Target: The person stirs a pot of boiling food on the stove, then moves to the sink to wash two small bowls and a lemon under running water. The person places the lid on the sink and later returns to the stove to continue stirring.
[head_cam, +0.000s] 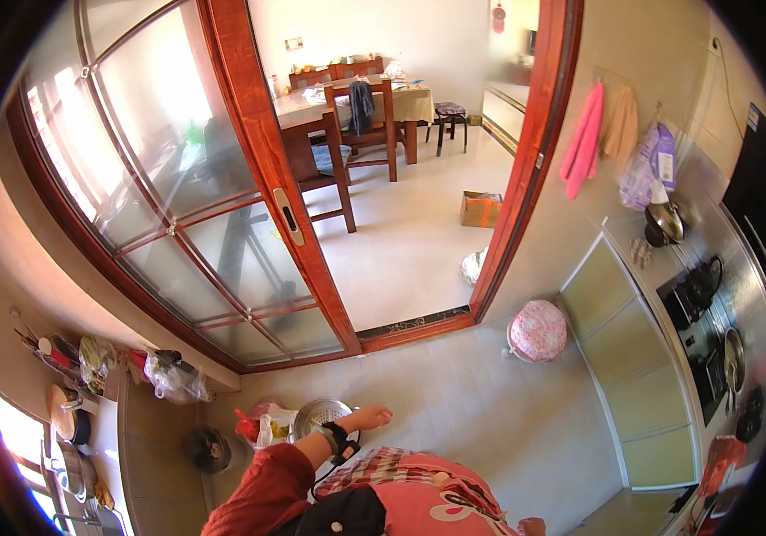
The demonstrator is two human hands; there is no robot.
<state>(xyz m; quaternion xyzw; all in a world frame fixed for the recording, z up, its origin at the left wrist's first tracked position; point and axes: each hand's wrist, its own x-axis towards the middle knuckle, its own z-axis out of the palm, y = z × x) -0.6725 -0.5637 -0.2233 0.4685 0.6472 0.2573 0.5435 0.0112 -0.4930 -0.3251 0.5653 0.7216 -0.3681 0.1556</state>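
Observation:
My left hand (373,417) reaches out over the kitchen floor, its fingers loosely bent and nothing seen in it. A dark band with a small device (345,447) sits on that wrist, below a red sleeve. Beneath the forearm is a round metal steamer pot (325,417) with holes in its inner plate, partly hidden by the arm. Beside it lie plastic bags (274,426), one white and one red. Only a small part of my right hand (532,526) shows at the bottom edge, next to my pink apron (447,506); its fingers are cut off.
A sliding glass door (292,221) with a red wooden frame stands partly open onto a dining room. A stool with a pink cover (537,329) is by the right cabinets (648,388). Above them is a gas hob (705,348). At left, a dark bin (207,449) stands by the counter.

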